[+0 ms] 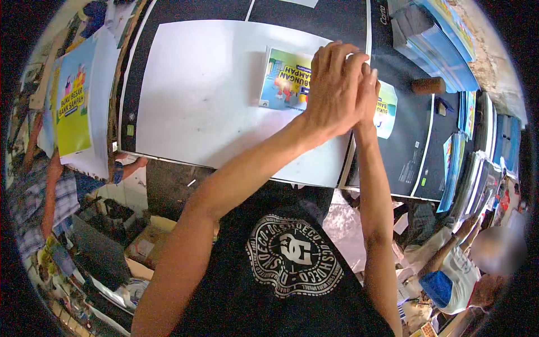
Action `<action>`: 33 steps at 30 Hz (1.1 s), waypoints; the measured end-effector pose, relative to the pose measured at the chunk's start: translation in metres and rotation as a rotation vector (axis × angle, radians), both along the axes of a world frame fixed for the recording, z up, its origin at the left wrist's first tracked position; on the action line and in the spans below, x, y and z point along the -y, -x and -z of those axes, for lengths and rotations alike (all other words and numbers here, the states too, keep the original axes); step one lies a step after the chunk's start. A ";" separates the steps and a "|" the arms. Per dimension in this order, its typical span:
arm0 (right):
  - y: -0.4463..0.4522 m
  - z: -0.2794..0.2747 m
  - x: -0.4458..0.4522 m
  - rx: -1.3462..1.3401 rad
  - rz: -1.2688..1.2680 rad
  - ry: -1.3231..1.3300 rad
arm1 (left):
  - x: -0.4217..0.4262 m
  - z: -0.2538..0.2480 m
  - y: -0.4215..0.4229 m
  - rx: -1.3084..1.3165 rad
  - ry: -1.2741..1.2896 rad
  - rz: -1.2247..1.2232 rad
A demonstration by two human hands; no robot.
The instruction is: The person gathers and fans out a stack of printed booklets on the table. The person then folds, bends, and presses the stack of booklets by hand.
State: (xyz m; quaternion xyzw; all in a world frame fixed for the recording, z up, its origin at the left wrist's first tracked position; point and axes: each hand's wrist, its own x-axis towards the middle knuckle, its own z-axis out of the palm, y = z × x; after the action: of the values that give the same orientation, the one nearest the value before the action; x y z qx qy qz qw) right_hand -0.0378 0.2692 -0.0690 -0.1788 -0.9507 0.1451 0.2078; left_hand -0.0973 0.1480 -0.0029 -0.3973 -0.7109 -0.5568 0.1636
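My left hand [331, 87] and my right hand [368, 98] press together over the table, left partly covering right. Their fingers are bent and closed; whatever is in or beneath them is hidden. A colourful "Tabungan Sampah" booklet [282, 84], upside down to me, sits on a large white sheet [196, 84], its right part behind my left hand. Beyond my right hand shows a piece of a printed "Buku Bank" cover [386, 115], slightly curved.
Stacks of printed covers [426, 39] stand at the upper right, near a brown cylinder [428, 85]. More printed sheets [452, 163] lie at the right edge. At left rises a "Buku Besar Bank Sampah" stack [76, 106]. Other people [460, 275] are on both sides. A cardboard box [149, 244] is below.
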 end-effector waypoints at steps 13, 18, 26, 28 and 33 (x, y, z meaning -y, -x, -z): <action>0.001 -0.035 0.035 -0.129 0.021 -0.237 | 0.042 0.034 0.007 -0.223 0.526 -0.277; -0.008 -0.034 0.037 -0.196 0.040 -0.254 | 0.048 0.033 0.004 -0.249 0.468 -0.246; 0.000 -0.042 0.034 0.005 0.017 -0.225 | 0.042 0.033 0.009 -0.171 0.525 -0.257; 0.006 -0.041 0.030 0.126 -0.002 -0.173 | 0.039 0.033 0.010 -0.118 0.572 -0.256; 0.007 -0.046 0.040 0.025 -0.025 -0.282 | 0.041 0.032 0.008 -0.182 0.477 -0.308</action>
State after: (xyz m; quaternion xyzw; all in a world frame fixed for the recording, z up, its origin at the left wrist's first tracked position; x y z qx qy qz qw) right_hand -0.0446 0.2288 -0.0230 -0.1379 -0.9663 0.0105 0.2172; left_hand -0.1057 0.1074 -0.0350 -0.3604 -0.8559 -0.3047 0.2113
